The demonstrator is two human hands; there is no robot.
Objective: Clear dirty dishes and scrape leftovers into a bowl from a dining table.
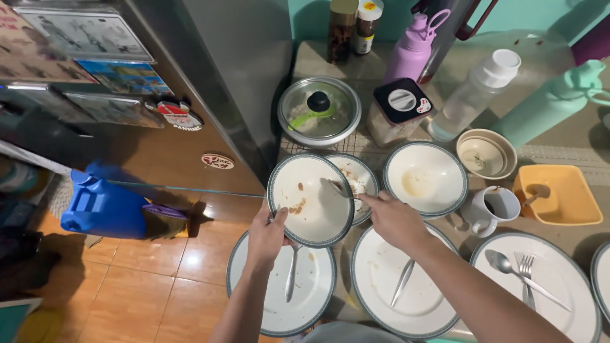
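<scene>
The fingers of the left hand (267, 232) grip a dirty plate (310, 198), tipped up, while the right hand (394, 219) pinches a utensil (335, 188) — scraping crumbs.

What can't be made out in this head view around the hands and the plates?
- Utensil in the right hand: blurred, kind unclear.
- Second plate: partly hidden behind the tilted plate held by the left hand.
- Pot: contents obscured by the glass lid.
- Far-right plate: cut off by the frame edge.
- Cup: inside too dark to tell.
</scene>
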